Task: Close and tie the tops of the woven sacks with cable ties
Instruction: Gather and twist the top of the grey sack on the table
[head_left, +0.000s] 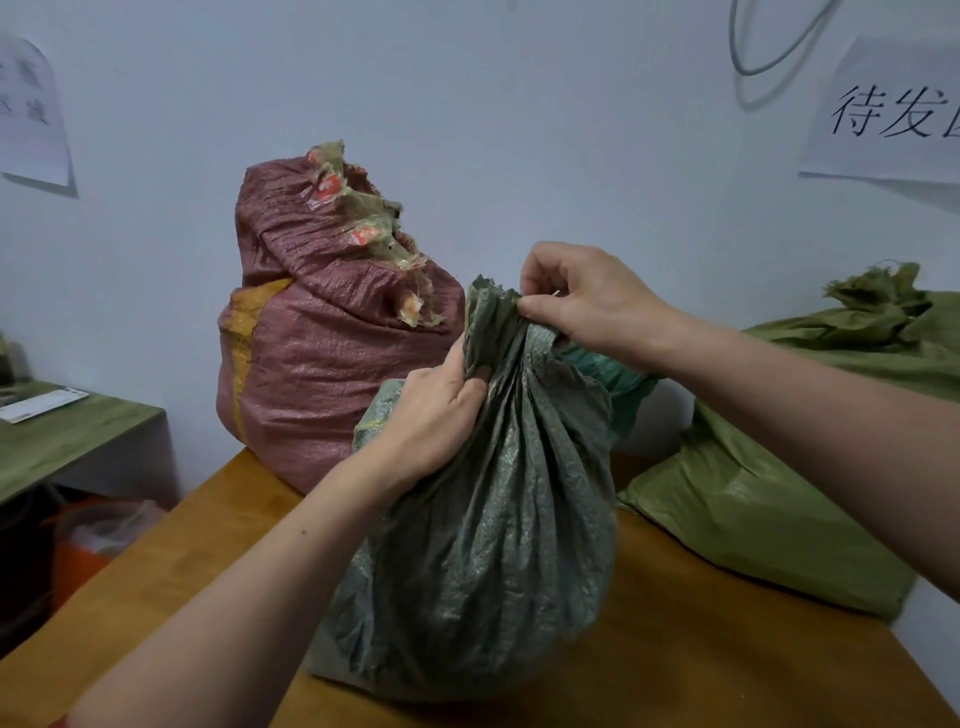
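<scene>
A full grey-green woven sack (483, 545) stands upright on the wooden table (701, 665) right in front of me, its top bunched into a neck. My left hand (431, 415) clamps the gathered fabric on the neck's left side. My right hand (587, 296) pinches the frayed top edge of the same sack from the right; a thin pale sliver shows between its fingertips, too small to identify. Behind it stands a red woven sack (317, 353) with a torn, taped top, open. An olive-green sack (789, 499) lies at the right.
A white wall runs close behind the table, with paper signs (893, 109) on it and a hanging cable loop (769, 47). A lower green-topped desk (67, 436) stands at the left, with an orange bin (88, 545) under it.
</scene>
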